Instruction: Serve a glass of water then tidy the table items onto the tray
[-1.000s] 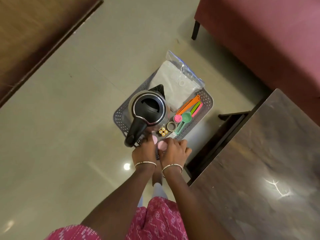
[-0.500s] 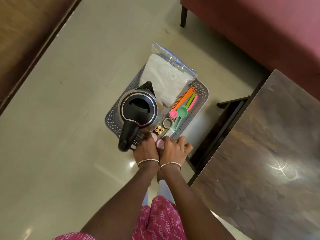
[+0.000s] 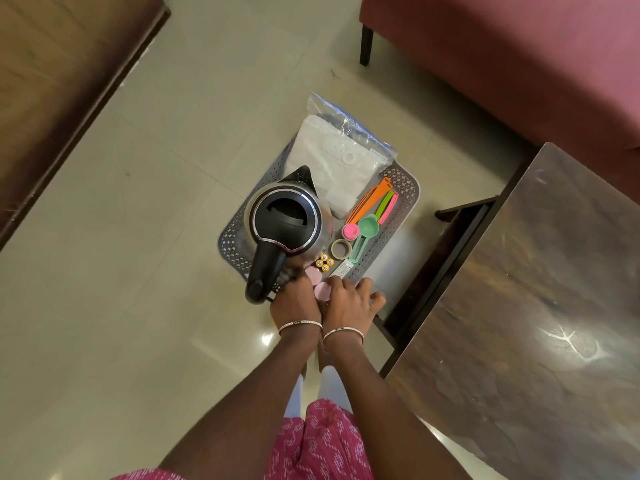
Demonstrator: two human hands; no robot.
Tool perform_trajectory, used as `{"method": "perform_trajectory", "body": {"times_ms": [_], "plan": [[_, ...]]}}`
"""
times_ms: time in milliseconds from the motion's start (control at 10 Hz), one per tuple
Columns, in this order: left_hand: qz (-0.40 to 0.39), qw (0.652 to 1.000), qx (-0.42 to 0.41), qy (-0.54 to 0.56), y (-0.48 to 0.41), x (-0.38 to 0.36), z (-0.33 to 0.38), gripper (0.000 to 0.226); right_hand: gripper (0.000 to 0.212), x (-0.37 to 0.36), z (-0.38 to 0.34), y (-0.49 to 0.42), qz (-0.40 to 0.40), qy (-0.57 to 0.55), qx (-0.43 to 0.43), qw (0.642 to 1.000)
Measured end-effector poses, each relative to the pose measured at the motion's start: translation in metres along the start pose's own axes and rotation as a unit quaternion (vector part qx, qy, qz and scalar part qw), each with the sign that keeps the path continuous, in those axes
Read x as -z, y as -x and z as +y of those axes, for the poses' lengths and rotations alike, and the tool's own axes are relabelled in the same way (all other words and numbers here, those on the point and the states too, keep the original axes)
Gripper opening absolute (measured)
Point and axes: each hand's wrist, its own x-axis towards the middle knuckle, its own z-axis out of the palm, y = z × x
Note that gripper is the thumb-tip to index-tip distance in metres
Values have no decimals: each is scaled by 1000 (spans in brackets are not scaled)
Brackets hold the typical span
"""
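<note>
A grey perforated tray (image 3: 406, 190) is held above the tiled floor, in front of me. On it stand a steel kettle with a black lid and handle (image 3: 287, 220), a clear bag of white material (image 3: 339, 157), coloured measuring spoons (image 3: 367, 226), a tape roll (image 3: 341, 248), several gold batteries (image 3: 323, 262), a small white tube (image 3: 341, 270) and pink pieces (image 3: 322, 289). My left hand (image 3: 294, 301) grips the tray's near rim beside the kettle handle. My right hand (image 3: 349, 301) grips the same rim just to its right. The rim under both hands is hidden.
A dark wooden table (image 3: 536, 289) fills the right side, its corner close to the tray. A maroon sofa (image 3: 502, 64) stands at the upper right, and brown wooden furniture (image 3: 52, 81) at the upper left. Pale floor tiles (image 3: 138, 237) lie below.
Both hands keep the same hold on the tray's near rim. The view drifts slightly, and nothing on the tray has shifted.
</note>
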Motion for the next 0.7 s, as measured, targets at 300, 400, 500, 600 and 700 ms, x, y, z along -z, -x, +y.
{"method": "perform_trajectory", "body": {"times_ms": [300, 400, 500, 600, 700], "plan": [[23, 999, -37, 20, 21, 14, -16, 16, 27, -9, 2, 3, 15, -10, 5, 1000], [20, 998, -49, 36, 32, 19, -25, 22, 33, -5, 5, 8, 21, -31, 9, 999], [12, 996, -68, 58, 44, 26, -29, 26, 36, 9, 13, 23, 64, -56, 21, 996], [-17, 992, -100, 74, 61, 42, -27, 24, 30, 33, 27, 45, 94, -86, 9, 992], [-43, 984, -152, 81, 84, 56, -25, 19, 26, 51, 44, 70, 108, -129, -35, 985]]}}
